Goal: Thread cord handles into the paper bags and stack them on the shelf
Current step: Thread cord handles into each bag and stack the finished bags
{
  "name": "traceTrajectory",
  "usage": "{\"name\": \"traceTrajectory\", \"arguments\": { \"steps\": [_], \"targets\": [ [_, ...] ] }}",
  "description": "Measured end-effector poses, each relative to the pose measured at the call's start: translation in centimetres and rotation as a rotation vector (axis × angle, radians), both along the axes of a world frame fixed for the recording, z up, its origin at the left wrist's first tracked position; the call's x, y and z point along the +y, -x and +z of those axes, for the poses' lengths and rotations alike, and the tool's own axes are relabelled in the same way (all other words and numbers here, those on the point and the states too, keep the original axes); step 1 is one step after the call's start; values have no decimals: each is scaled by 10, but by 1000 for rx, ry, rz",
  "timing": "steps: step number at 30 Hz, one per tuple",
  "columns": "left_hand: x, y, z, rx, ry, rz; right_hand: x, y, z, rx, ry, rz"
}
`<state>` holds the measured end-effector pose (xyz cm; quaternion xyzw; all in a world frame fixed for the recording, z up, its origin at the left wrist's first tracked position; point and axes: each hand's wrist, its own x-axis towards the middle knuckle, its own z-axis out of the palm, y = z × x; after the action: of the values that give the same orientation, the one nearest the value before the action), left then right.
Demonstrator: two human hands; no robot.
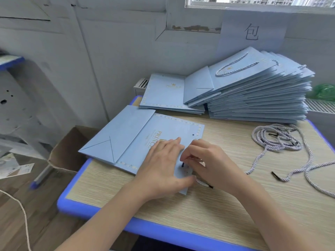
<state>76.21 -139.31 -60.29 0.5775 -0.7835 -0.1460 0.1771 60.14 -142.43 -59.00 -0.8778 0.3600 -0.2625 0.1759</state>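
A flat light-blue paper bag (130,134) with gold lettering lies on the desk (217,205) in front of me. My left hand (163,165) presses flat on the bag's near end, fingers straight. My right hand (204,160) pinches a dark-tipped cord end at a hole near the bag's top edge. A short piece of that cord (204,183) sticks out under my right wrist. Loose lilac twisted cords (279,140) lie in a heap to the right.
A tall stack of blue bags (257,98), the top one with a cord handle, stands at the desk's back right. A smaller pile of bags (163,93) lies beside it. An open cardboard box (67,151) sits on the floor at left.
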Motion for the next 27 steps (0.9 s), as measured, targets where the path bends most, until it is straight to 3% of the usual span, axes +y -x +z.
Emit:
{"name": "traceTrajectory", "arguments": {
  "steps": [7, 20, 23, 27],
  "targets": [
    [1, 1, 2, 111, 16, 7, 2, -5, -3, -60, -48, 32],
    [0, 0, 6, 331, 96, 68, 1, 5, 1, -40, 165, -48],
    [-1, -6, 10, 416, 91, 116, 4, 11, 9, -153, 103, -121],
    [-3, -9, 15, 482, 70, 156, 7, 4, 8, -104, 47, -165]
  ]
}}
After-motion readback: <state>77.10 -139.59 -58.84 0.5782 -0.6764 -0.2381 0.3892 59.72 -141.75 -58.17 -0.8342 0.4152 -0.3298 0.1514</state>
